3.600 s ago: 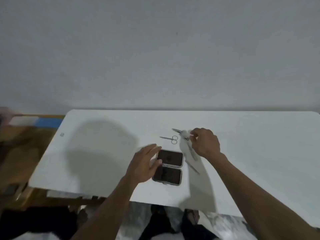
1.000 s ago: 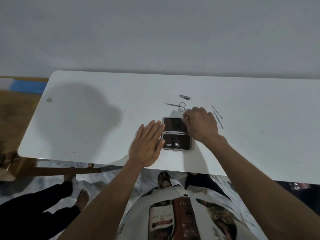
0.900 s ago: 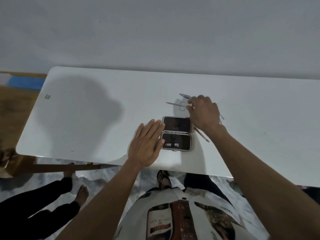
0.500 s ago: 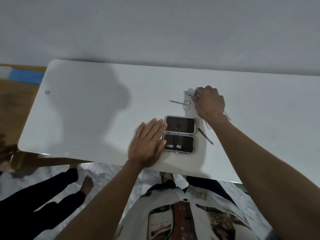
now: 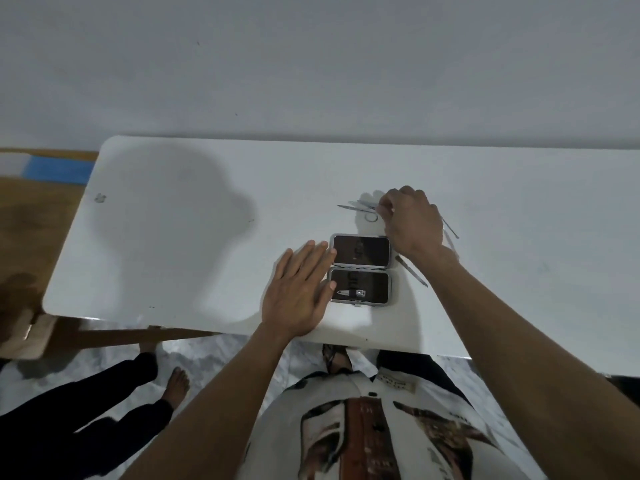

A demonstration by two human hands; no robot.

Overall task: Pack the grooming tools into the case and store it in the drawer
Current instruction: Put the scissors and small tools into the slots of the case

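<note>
One tool sat strapped in the open case [image 5: 360, 269] while the flat left hand [image 5: 300, 293] steadied it and the right hand [image 5: 410, 221] pinched another beside the scissors [image 5: 360, 210].

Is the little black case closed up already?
No, the small black rectangular case lies open flat on the white table, both halves facing up, with one silver metal tool strapped into the nearer half.

One open case [image 5: 360, 268], one scissors [image 5: 356, 211], four other loose tools.
</note>
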